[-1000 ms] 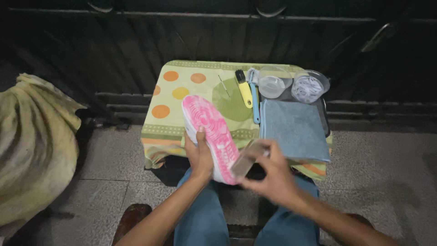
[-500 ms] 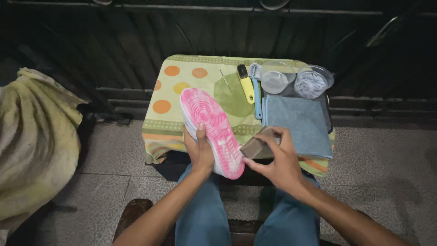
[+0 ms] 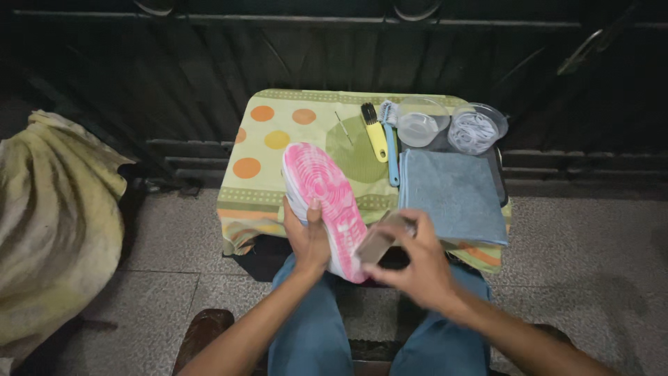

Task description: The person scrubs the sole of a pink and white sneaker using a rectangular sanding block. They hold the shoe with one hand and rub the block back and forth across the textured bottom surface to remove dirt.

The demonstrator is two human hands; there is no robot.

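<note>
Yellow-green cloth bundle slumped at far left on the floor. Left hand grips a shoe from underneath, pink-and-white patterned sole turned up and tilted over the lap, at the near edge of the small table so the sole faces the work. Right hand clasps a small brownish block (blurred, maybe a brush or sponge) against the sole's heel end. Further right, a yellow brush, blue cloth and two clear bowls lie within reach.

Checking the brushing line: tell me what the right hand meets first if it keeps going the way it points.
The right hand holds a brush aimed up-left; it likely meets the shoe's pink sole first, though depth is unclear.
</note>
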